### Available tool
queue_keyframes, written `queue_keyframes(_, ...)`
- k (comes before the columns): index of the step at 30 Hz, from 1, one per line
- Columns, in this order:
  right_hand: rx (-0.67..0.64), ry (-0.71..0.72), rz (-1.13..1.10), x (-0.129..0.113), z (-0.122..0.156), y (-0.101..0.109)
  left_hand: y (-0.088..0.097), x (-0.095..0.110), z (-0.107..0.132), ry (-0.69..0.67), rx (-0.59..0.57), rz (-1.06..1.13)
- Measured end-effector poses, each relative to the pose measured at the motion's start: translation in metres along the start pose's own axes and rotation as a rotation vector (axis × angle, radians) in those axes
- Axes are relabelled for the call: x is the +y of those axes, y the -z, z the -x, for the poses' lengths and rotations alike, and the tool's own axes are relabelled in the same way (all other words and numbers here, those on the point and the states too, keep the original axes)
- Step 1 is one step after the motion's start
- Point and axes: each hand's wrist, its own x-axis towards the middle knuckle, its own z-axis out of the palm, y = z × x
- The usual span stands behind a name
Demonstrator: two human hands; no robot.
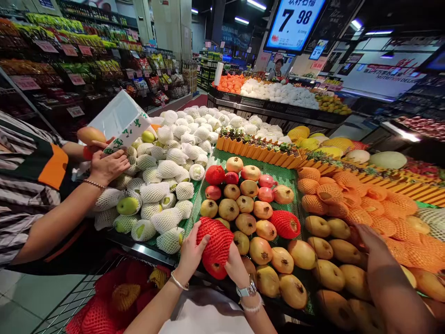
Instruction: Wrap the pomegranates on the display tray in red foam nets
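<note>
A red foam net sleeve is held between my two hands at the front edge of the pomegranate display. A reddish fruit shows at its lower end, partly covered by the net. My left hand, with a bangle at the wrist, grips the sleeve's left side. Wearing a watch, my right hand holds the right side; its fingertips are mostly hidden. Just beyond lie rows of pomegranates on green matting, a few in red nets, such as the red-netted fruit.
At left, a co-worker's hands hold a white foam box over white-netted fruit. Another person's arm reaches over mangoes at right. A wire cart with red nets stands below left. An orange picket border crosses behind.
</note>
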Motion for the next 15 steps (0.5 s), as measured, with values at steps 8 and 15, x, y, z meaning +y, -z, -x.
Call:
queue_keyframes(8, 0.170, -0.052, -0.152, 0.005, 0.011, -0.004, 0.014, 0.006, -0.006, -0.075, -0.063, 0.172)
queue_keyframes(15, 0.165, -0.091, -0.172, -0.001, 0.019, 0.002, 0.027, 0.004, -0.012, 0.100, -0.285, 0.361)
